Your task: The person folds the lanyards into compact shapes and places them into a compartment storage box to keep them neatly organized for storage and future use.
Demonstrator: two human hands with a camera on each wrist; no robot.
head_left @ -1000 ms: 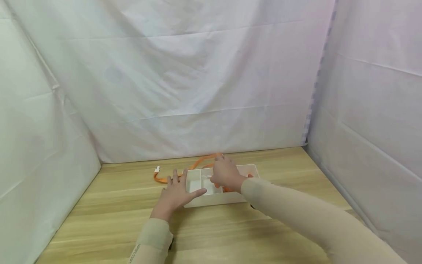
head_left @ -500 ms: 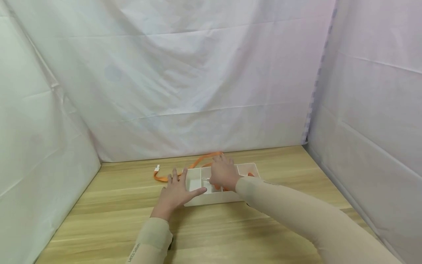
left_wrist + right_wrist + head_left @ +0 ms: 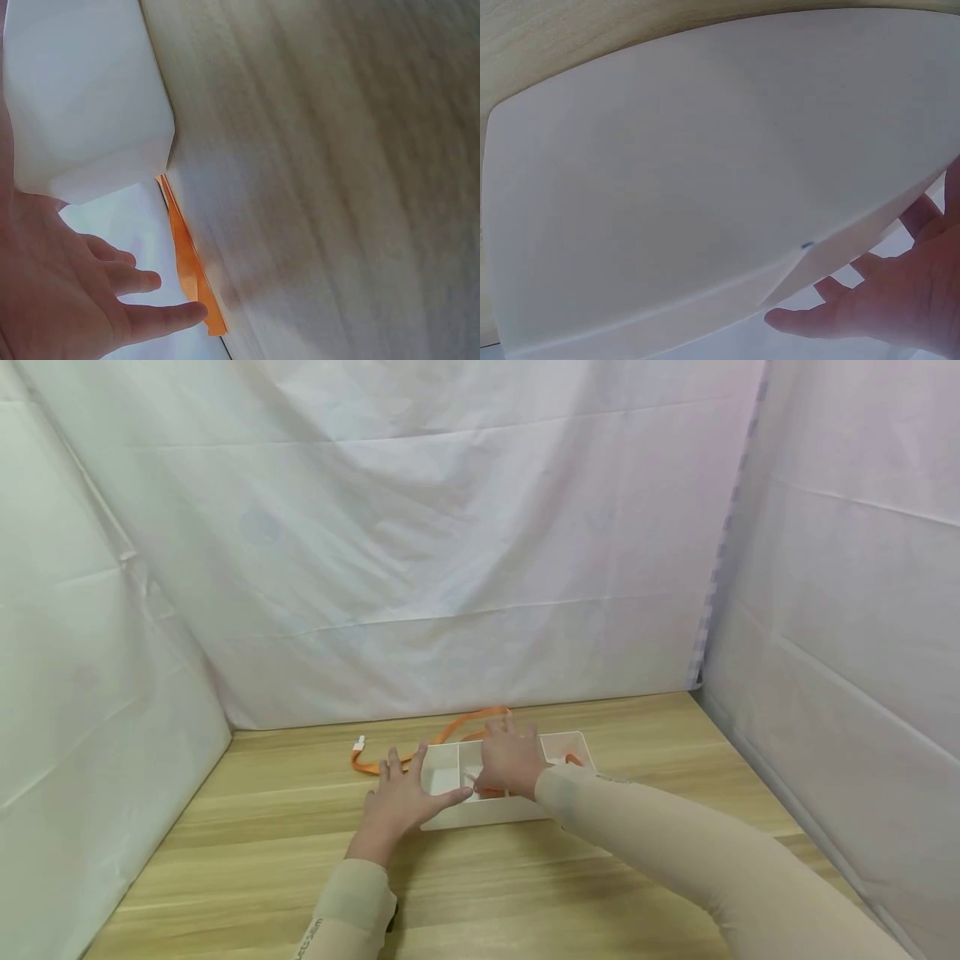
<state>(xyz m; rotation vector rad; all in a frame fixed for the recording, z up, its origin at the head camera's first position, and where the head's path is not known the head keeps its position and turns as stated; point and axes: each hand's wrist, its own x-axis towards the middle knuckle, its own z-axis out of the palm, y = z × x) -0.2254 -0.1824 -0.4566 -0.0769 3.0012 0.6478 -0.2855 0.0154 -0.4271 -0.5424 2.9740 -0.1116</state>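
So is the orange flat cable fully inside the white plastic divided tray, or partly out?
Partly out. The orange flat cable trails over the white plastic divided tray's far rim onto the wooden table.

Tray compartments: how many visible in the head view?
3 in the white tray: left one by the left hand, middle one mostly under the right hand, right one. The hand may hide more.

The head view looks forward and down across the desk [image 3: 525, 877] from afar. Both wrist views sit close against the white tray [image 3: 450, 777], which all three share.
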